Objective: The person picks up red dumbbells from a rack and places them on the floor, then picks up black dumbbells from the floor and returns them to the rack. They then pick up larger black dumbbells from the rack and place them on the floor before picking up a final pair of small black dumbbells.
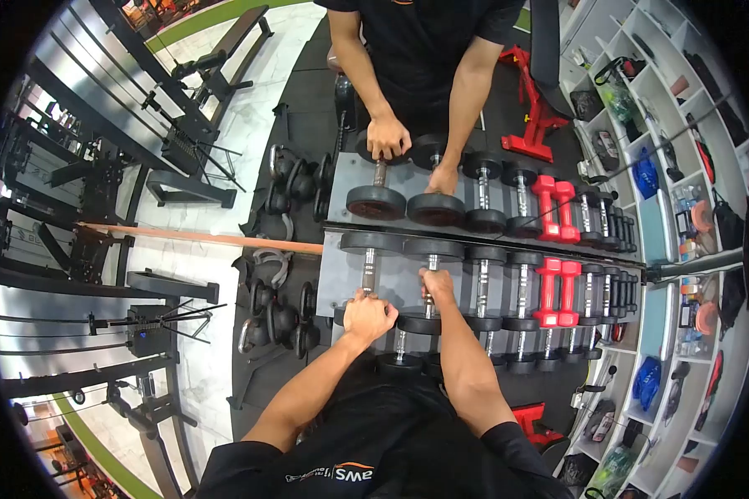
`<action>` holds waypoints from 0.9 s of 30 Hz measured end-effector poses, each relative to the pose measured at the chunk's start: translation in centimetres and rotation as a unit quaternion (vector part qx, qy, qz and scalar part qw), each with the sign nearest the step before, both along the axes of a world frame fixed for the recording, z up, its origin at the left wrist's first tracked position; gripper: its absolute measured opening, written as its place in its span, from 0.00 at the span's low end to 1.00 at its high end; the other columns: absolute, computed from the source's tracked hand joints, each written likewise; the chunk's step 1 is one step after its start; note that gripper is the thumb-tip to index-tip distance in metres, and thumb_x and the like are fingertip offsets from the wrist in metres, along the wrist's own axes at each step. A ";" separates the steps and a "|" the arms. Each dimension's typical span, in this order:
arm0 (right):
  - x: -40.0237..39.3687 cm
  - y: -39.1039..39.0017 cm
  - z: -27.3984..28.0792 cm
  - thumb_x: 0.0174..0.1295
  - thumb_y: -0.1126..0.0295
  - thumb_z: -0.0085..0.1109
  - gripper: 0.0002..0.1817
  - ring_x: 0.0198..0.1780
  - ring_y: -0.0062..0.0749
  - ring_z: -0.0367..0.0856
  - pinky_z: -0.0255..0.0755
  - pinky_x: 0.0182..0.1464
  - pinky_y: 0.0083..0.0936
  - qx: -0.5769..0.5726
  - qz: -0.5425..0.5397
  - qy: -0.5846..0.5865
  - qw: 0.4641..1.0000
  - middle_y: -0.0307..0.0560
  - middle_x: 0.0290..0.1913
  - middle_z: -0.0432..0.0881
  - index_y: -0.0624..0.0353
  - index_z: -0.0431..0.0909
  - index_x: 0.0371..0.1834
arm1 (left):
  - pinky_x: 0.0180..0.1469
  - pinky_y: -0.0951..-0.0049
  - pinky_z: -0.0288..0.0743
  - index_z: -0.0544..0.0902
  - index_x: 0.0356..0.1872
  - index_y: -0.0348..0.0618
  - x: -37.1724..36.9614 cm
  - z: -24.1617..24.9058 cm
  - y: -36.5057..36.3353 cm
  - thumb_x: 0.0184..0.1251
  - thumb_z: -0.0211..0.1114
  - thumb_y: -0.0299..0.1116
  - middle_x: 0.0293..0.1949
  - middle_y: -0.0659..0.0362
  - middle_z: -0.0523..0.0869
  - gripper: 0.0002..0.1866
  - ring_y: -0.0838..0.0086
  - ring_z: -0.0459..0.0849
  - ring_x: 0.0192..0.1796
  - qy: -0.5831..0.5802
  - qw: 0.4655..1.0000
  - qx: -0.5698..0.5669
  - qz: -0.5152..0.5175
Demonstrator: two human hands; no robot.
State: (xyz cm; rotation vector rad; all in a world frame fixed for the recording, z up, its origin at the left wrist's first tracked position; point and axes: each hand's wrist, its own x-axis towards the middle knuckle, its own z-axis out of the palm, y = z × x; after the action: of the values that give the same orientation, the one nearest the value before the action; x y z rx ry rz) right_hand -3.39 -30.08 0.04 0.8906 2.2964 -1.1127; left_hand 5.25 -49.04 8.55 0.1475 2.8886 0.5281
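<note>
Two large black dumbbells with metal handles lie side by side at the left end of the rack. My left hand (370, 316) is closed at the near end of the leftmost dumbbell (369, 268), covering part of its near head; its fingertips are partly hidden. Around the handle of the second dumbbell (433, 251), my right hand (438, 285) is wrapped. The grey rack shelf (334, 264) supports both dumbbells. A mirror behind the rack reflects both arms and the dumbbells.
Right of my hands stand more black dumbbells (483, 279) and a red pair (558, 291). A lower row (401, 349) sits nearer my body. Kettlebells (281, 320) are on the floor at left. White shelving (653, 333) with assorted items is at right.
</note>
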 end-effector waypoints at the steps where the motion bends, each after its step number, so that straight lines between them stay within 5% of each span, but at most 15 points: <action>1: 0.2 0.2 1.5 0.55 0.55 0.63 0.23 0.42 0.54 0.87 0.79 0.46 0.44 0.074 0.059 0.010 0.995 0.63 0.37 0.87 0.71 0.83 0.33 | 0.46 0.54 0.82 0.91 0.29 0.46 0.0 -0.2 0.0 0.59 0.61 0.44 0.33 0.55 0.89 0.16 0.54 0.85 0.45 0.001 1.000 -0.002 0.000; 2: 0.3 0.0 5.4 0.58 0.46 0.61 0.31 0.56 0.61 0.82 0.74 0.59 0.48 0.092 0.141 -0.036 0.985 0.65 0.51 0.84 0.69 0.83 0.44 | 0.46 0.54 0.82 0.91 0.29 0.46 0.0 -0.3 0.0 0.59 0.61 0.45 0.33 0.54 0.89 0.16 0.54 0.84 0.46 0.003 1.000 -0.003 0.000; 5: 3.2 -0.3 6.8 0.57 0.41 0.61 0.33 0.58 0.56 0.80 0.72 0.57 0.50 0.142 0.197 0.089 0.966 0.57 0.53 0.84 0.62 0.81 0.51 | 0.46 0.54 0.82 0.91 0.29 0.46 0.3 -0.6 0.0 0.59 0.60 0.44 0.33 0.54 0.89 0.16 0.54 0.85 0.46 0.030 1.000 0.002 0.003; 8: 9.1 -0.8 8.6 0.57 0.41 0.63 0.31 0.58 0.51 0.78 0.70 0.56 0.52 0.235 0.285 0.281 0.886 0.49 0.53 0.83 0.55 0.82 0.52 | 0.46 0.55 0.81 0.91 0.28 0.46 0.4 -1.0 0.0 0.58 0.60 0.43 0.33 0.53 0.89 0.16 0.55 0.84 0.47 0.024 1.000 0.011 0.012; 11: 12.3 -0.3 8.6 0.56 0.42 0.64 0.30 0.56 0.45 0.75 0.69 0.52 0.53 0.211 0.434 0.280 0.830 0.46 0.50 0.81 0.54 0.82 0.53 | 0.45 0.54 0.82 0.91 0.28 0.45 0.3 -1.1 -0.2 0.58 0.60 0.44 0.34 0.53 0.89 0.16 0.54 0.85 0.47 0.021 0.999 0.019 0.018; 12: 12.3 -0.3 8.4 0.56 0.46 0.65 0.23 0.46 0.41 0.78 0.70 0.44 0.44 0.237 0.417 0.371 0.795 0.44 0.42 0.82 0.51 0.84 0.44 | 0.45 0.53 0.83 0.91 0.28 0.45 0.3 -1.1 -0.1 0.58 0.61 0.44 0.35 0.53 0.90 0.16 0.54 0.85 0.46 0.021 0.999 0.021 0.017; 18: 11.7 -0.8 6.3 0.54 0.58 0.68 0.11 0.29 0.34 0.76 0.68 0.33 0.31 0.287 0.344 0.479 0.755 0.37 0.24 0.76 0.49 0.82 0.21 | 0.41 0.54 0.84 0.90 0.27 0.44 0.4 -1.0 0.0 0.57 0.62 0.43 0.33 0.53 0.89 0.15 0.54 0.86 0.44 0.034 0.999 0.008 0.013; 27: 11.4 -1.2 6.5 0.52 0.62 0.67 0.09 0.28 0.33 0.74 0.65 0.31 0.32 0.290 0.328 0.508 0.742 0.35 0.23 0.74 0.49 0.81 0.19 | 0.44 0.56 0.83 0.89 0.25 0.43 0.4 -0.8 -0.1 0.58 0.62 0.40 0.32 0.52 0.89 0.14 0.57 0.86 0.44 0.040 0.997 0.056 0.028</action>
State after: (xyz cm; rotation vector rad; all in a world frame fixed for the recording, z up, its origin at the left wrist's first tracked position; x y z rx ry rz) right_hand 8.03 -31.24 6.58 -0.6422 3.4856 -0.5495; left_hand 5.62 -49.12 7.71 0.1065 2.9486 0.7103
